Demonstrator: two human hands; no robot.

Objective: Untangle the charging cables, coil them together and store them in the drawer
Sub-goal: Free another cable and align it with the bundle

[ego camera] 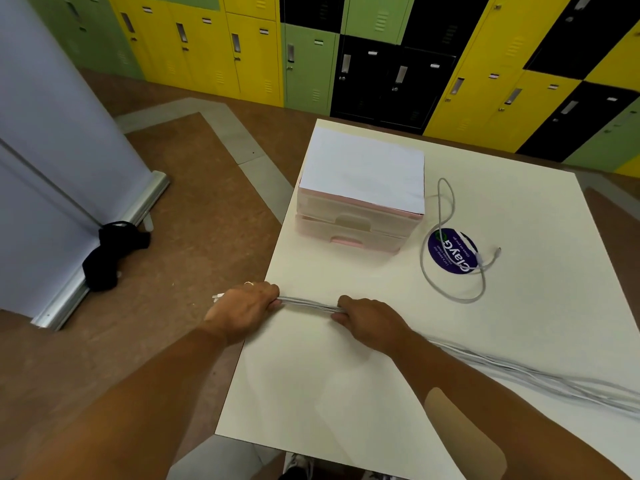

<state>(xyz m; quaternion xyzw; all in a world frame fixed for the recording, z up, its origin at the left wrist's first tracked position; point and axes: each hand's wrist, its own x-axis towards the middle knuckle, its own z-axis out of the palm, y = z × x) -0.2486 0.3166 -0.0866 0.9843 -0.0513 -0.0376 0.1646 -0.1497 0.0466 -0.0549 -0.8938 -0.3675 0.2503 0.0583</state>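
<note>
Grey cable bundle (308,304) runs straight between left hand (242,308) and right hand (367,320), both fists clamped on it, apart, over the white table (311,393); a loose cable (423,258) loops across a blue sticker (446,252) beside the closed drawer unit (356,209).

Yellow, green and black lockers (249,53) — brown floor (194,209), white table (311,375) in front.

— From where does the head camera look?
— From above the table's (311,393) near edge, facing forward and down, close over the left hand (246,306) and right hand (370,320).
— How far does it take in?
— Past the far edge to the lockers (249,50).
</note>
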